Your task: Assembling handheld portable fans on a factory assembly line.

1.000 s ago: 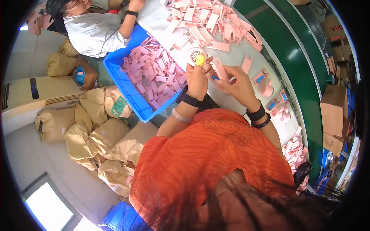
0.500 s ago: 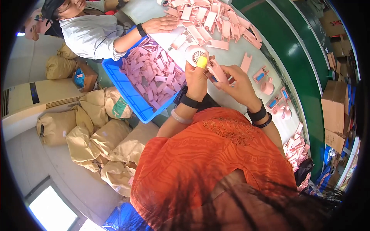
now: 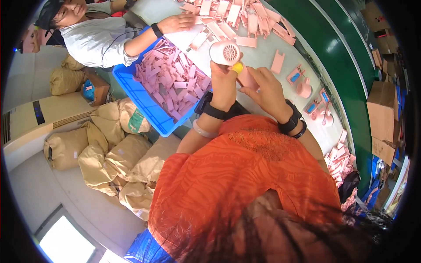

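My left hand (image 3: 224, 90) is closed round a pink round-headed part (image 3: 224, 53) with a slotted grille, which looks like a toy hair dryer body. A yellow cover (image 3: 237, 67) sits on my left thumb. Between my hands is a flat pink plastic piece (image 3: 248, 79), gripped by the fingers of my right hand (image 3: 269, 93). It lies close against the round-headed part, and my fingers hide whether the two are joined.
A blue crate (image 3: 163, 127) of pink pieces stands left of the white table (image 3: 267, 37). More pink pieces (image 3: 232, 15) are heaped at the far end, near a co-worker's hand (image 3: 177, 23). Pink assemblies (image 3: 304, 90) lie at right beside a green edge (image 3: 351, 83). Tan sacks (image 3: 112, 162) fill the left.
The round-headed part has turned so its grille shows more fully. The flat pink piece has come closer to it and sits more upright. The co-worker's hand has shifted slightly left.
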The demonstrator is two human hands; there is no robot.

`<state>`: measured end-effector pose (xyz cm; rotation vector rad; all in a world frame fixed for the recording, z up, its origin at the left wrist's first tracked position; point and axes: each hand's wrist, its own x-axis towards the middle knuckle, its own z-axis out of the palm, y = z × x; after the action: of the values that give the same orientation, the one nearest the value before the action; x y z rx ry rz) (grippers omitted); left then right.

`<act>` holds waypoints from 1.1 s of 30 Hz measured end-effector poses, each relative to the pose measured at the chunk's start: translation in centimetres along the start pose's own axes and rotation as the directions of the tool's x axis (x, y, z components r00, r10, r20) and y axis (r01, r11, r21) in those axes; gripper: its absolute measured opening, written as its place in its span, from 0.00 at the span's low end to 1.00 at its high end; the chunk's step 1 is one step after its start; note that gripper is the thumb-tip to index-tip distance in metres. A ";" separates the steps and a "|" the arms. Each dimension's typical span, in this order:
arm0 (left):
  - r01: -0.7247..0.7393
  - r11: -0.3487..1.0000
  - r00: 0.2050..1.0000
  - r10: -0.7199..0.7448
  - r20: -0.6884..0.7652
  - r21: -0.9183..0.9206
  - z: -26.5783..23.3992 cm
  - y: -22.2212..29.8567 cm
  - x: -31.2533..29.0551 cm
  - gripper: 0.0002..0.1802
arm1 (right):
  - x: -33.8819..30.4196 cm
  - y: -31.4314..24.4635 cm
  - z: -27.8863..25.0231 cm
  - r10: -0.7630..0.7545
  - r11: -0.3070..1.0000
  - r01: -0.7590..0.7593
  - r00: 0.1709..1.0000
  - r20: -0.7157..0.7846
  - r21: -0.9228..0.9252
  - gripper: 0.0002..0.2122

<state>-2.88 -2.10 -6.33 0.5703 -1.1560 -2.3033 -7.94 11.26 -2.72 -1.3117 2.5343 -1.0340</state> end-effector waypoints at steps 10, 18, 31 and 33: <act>0.038 0.987 0.993 -0.055 -0.109 -0.158 0.8 0.2 1.3 0.18 | 0.3 4.5 -0.7 0.240 0.181 -0.737 0.675 0.698 0.651 0.22; 0.062 0.980 0.988 -0.087 -0.128 -0.192 0.3 -0.6 2.0 0.15 | 0.0 4.8 0.0 0.251 0.110 -0.713 0.694 0.675 0.692 0.22; 0.112 0.916 0.991 -0.074 0.111 -0.386 -0.1 0.5 1.6 0.22 | -0.2 0.5 -1.9 0.362 0.432 -0.526 0.845 0.394 0.732 0.21; 0.126 0.912 0.986 -0.070 0.154 -0.390 0.4 1.4 1.3 0.22 | -0.2 0.2 -2.1 0.354 0.437 -0.500 0.860 0.368 0.748 0.20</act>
<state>-3.80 -3.40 -5.11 0.3254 -0.6887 -2.6023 -8.76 12.59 -1.30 -0.3925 1.6460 -1.5926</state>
